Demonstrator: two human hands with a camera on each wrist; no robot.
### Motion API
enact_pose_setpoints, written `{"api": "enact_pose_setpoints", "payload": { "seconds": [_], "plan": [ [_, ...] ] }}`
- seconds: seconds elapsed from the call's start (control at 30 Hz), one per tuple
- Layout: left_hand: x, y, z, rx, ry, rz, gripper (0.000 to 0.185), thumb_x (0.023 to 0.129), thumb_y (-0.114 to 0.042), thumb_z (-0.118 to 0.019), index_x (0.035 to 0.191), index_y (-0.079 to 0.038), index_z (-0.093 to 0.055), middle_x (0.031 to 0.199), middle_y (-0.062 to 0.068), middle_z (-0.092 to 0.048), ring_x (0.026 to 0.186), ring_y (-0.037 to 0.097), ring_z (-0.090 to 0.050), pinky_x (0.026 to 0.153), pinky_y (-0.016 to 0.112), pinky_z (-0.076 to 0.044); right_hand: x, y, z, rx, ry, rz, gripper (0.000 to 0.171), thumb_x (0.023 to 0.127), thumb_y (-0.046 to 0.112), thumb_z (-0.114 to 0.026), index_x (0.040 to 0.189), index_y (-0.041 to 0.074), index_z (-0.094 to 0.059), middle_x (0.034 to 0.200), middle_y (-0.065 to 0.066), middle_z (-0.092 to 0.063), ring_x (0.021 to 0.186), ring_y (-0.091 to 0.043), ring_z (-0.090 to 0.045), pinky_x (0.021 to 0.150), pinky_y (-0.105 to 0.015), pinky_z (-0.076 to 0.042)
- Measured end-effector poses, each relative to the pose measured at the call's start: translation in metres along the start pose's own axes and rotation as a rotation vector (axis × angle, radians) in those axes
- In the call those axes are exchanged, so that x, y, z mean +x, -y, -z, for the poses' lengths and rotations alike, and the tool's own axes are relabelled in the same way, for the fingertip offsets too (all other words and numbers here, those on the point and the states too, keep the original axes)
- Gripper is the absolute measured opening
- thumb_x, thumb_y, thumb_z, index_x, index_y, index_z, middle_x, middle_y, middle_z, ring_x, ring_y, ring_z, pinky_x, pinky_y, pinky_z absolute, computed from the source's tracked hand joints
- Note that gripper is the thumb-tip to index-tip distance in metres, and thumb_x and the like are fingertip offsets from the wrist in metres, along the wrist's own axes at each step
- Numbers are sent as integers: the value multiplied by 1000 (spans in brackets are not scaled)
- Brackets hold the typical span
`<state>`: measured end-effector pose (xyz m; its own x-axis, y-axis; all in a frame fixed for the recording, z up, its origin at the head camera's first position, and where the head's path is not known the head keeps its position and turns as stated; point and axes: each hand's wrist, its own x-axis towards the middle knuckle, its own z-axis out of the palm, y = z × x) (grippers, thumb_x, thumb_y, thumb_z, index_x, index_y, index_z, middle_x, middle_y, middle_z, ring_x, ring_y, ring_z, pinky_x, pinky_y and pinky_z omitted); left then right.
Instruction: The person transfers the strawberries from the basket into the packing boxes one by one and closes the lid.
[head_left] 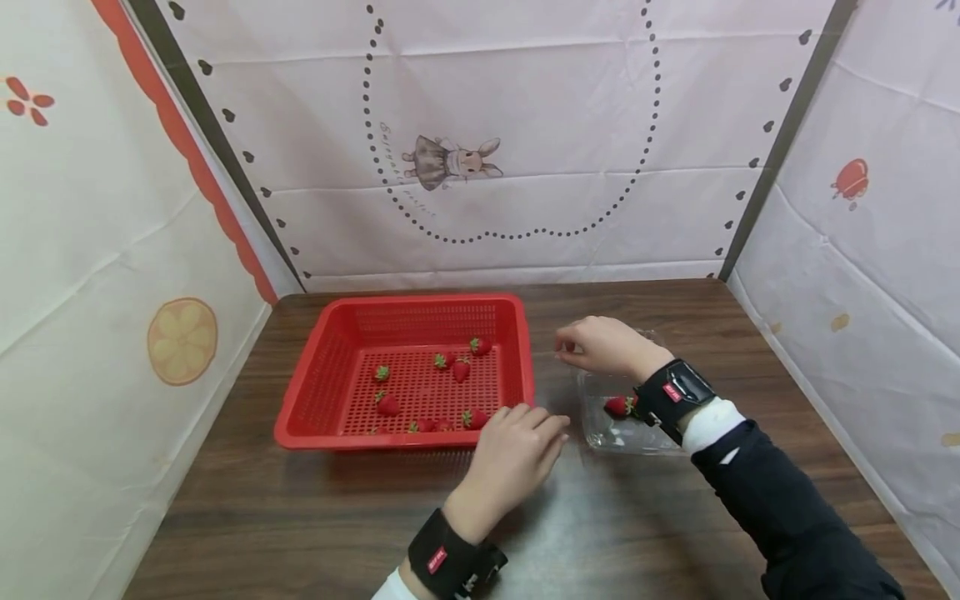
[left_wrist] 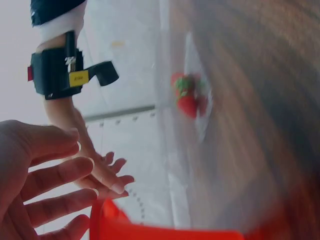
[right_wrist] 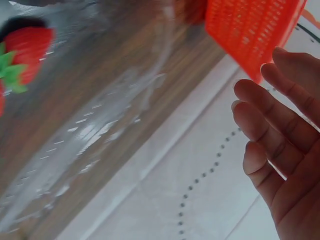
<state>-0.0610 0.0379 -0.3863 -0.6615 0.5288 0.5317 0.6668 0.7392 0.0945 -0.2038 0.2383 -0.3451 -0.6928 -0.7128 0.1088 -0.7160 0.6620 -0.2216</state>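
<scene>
Brown wood-grain worktop; creased pale back cloth with sideways rabbit print inside U-shaped dotted line; left cloth with red scalloped border, orange-slice print; right cloth with small red print.

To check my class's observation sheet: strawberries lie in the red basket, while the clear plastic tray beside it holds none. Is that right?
Not quite: the clear plastic tray holds strawberries too, as the head view shows. Strawberries do lie in the red basket beside it.

- I see strawberries scattered in red basket.
- Left hand by its near right corner.
- Right hand near clear tray, fruit inside.
</scene>
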Motion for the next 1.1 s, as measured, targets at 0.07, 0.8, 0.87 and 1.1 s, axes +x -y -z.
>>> {"api": "enact_pose_setpoints", "payload": {
  "seconds": [0.07, 0.8, 0.87, 1.1],
  "plan": [
    [-2, 7, 6, -15, -15, 29, 17, 94, -26, -71, 109, -20, -77, 95, -7, -72, 85, 13, -63, 69, 30, -46, 10, 6, 2, -15, -12, 29, 5, 92, 17, -73, 89, 15, -70, 80, 5, -70, 70, -9, -63, 67, -34, -53],
    [-74, 72, 56, 22, 36, 258, 35, 83, -40, -83, 109, -17, -77, 101, 1, -70, 93, 24, -63, 80, 45, -51, 87, 80, -20, -115, 253, 136, 28, 92, 16, -74, 120, 16, -73, 112, -1, -74, 99, -15, -68, 83, -33, -54],
    [-76, 72, 57, 26, 57, 242, 34, 81, -36, -85, 108, -17, -77, 102, 0, -70, 94, 23, -63, 81, 46, -51, 93, 85, -23, -112, 287, 126, 29, 91, 15, -75, 120, 20, -74, 114, -1, -73, 99, -14, -67, 84, -32, -54],
    [-76, 72, 55, 57, 59, 212, 28, 79, -11, -86, 105, -16, -76, 101, 0, -69, 94, 23, -63, 82, 51, -52, 107, 102, -35, -108, 421, 45, 36, 90, 11, -74, 125, 19, -72, 116, 0, -72, 103, -14, -63, 93, -34, -51]
  ]
}}
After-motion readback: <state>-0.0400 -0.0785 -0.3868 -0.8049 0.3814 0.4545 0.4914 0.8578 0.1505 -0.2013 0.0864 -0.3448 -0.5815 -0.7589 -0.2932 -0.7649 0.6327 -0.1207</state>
